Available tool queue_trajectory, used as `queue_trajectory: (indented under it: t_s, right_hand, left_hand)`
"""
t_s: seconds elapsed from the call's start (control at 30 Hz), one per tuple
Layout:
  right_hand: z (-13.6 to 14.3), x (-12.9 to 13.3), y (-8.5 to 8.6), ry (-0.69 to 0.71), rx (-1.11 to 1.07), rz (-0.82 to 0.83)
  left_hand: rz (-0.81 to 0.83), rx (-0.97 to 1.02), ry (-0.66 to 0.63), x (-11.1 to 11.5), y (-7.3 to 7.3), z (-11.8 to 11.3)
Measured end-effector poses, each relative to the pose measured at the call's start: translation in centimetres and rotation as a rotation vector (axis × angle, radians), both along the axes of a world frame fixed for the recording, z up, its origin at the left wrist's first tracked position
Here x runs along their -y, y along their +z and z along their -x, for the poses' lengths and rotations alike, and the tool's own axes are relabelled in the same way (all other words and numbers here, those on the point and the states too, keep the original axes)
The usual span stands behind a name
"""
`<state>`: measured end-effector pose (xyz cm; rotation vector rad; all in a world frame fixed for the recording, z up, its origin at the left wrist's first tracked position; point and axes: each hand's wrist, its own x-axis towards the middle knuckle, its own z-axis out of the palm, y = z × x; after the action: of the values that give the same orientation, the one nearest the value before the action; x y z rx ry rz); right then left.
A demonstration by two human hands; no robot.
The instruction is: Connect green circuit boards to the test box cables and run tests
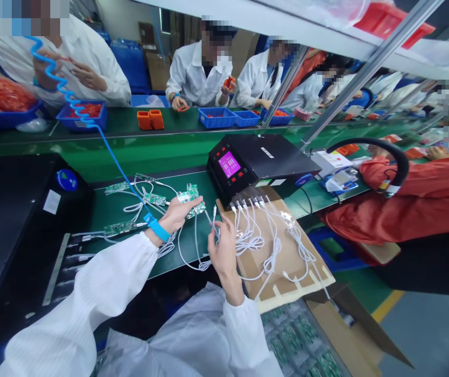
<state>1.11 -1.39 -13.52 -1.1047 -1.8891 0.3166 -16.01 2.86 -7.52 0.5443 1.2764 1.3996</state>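
Note:
My left hand, with a blue wrist strap around the wrist, is closed on a green circuit board, its thumb or finger lying across the board. To the right, my right hand pinches a white cable whose plug points upward. This plug is apart from the board. Several other circuit boards lie on the green bench left of my left hand, with white cables among them. A loop of white cable hangs below the held board.
A black tester with a lit pink screen stands ahead; white cables run from it over cardboard. Another black box fills the left. Boards in trays sit below right. A coiled blue cord reaches my wrist. Co-workers sit across and at right.

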Motion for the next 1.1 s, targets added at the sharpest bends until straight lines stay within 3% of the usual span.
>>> queue_trajectory:
  t_s: [0.17, 0.27, 0.63, 0.83, 1.1]
  right_hand:
    - [0.3, 0.0, 0.0, 0.104, -0.066, 0.068]
    - [0.4, 0.0, 0.4, 0.079, -0.118, 0.171]
    - [0.0, -0.8, 1.3, 0.129, -0.339, 0.484]
    - [0.4, -0.8, 1.4, -0.022, -0.289, 0.279]
    - [0.9, -0.8, 1.0, -0.066, -0.228, 0.133]
  left_hand:
    - [0.142, -0.063, 0.072, 0.3, 1.3, -0.6]
    - [0.199, -0.041, 0.053, 0.1, 1.3, -0.8]
    - [0.022, 0.004, 0.033, 0.6, 2.3, -1.6]
    - [-0.033, 0.05, 0.001, 0.7, 2.5, -2.0]
    - [-0.096, 0.003, 0.018, 0.8, 2.3, -1.8]
